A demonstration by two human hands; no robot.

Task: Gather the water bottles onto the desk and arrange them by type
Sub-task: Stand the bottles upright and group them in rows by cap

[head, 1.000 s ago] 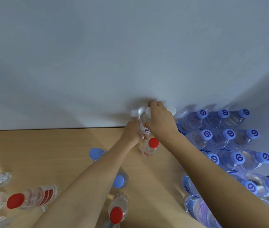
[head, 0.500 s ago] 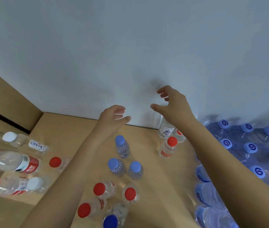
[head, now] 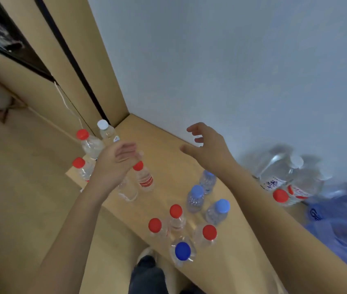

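Note:
My left hand [head: 117,161] hovers with relaxed fingers, holding nothing, above a red-capped bottle [head: 144,179] near the desk's left end. My right hand [head: 207,148] is spread in the air over the wooden desk [head: 164,143], also holding nothing. Three light-blue-capped small bottles [head: 195,198] stand mid-desk. Three red-capped small bottles [head: 175,217] and one dark-blue-capped bottle [head: 182,251] stand at the front edge. White-capped bottles [head: 282,172] and a red-capped one [head: 282,197] stand against the wall at right. Large blue-capped bottles [head: 342,225] crowd the far right.
At the desk's left end stand two taller red-capped bottles [head: 87,143] and a white-capped bottle [head: 105,131]. A wooden panel [head: 96,66] rises at the left corner. The grey wall [head: 232,71] backs the desk. My leg and shoe [head: 147,270] show below the front edge.
Both hands let go of the white-capped bottles at the wall and drew back to the left. The view swung left, bringing the desk's left end and wooden panel into sight.

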